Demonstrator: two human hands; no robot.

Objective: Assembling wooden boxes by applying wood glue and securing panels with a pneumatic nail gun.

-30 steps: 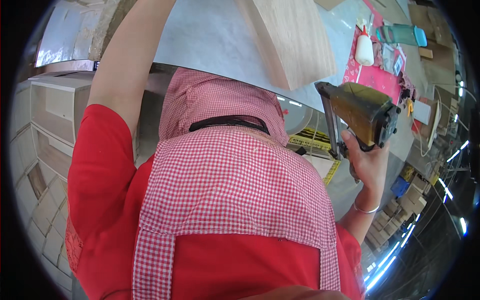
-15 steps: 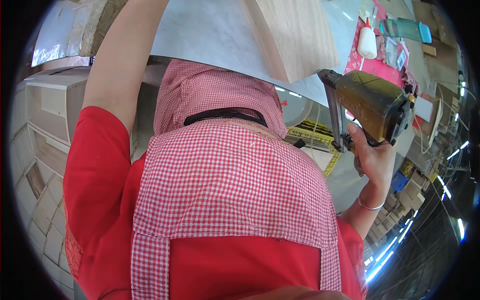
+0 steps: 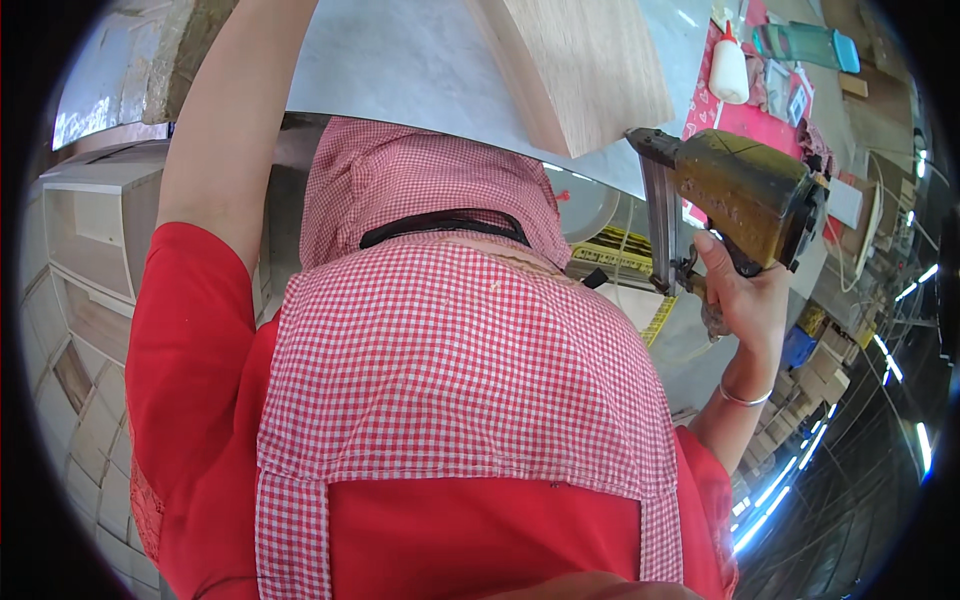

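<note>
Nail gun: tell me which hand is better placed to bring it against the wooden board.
Right, most likely: the right hand holds the nail gun, its nose close to the wooden board. The left hand is out of view; the left arm runs past the top edge.

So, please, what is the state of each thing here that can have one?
Wooden piece: on the table.
Nail gun: held in the right hand; contact with wooden piece unclear.
White bottle: red nozzle on.
Teal bottle: blue lid on.
Lamps: lit.
Left hand: out of view.
</note>
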